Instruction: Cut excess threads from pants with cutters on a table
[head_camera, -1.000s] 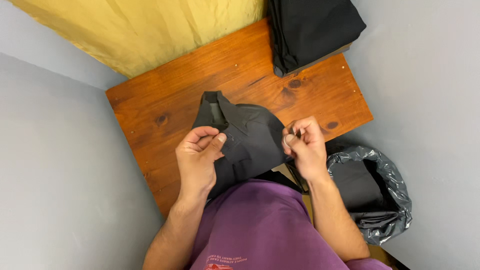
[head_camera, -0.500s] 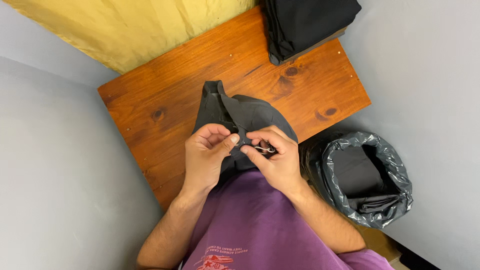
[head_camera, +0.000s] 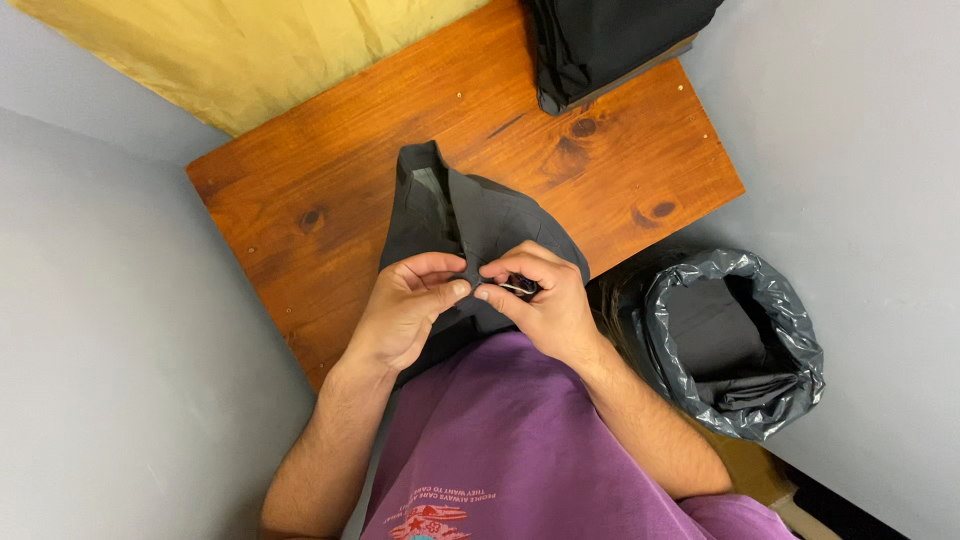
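The dark garment lies on the wooden table, near its front edge. On the garment's near part, the left hand pinches the cloth, and just beside it the right hand is closed on a small thin object – it may be a clip. The fingertips touch. The small piece could slip from so light a pinch – right of the garment, the lined bin stands open.
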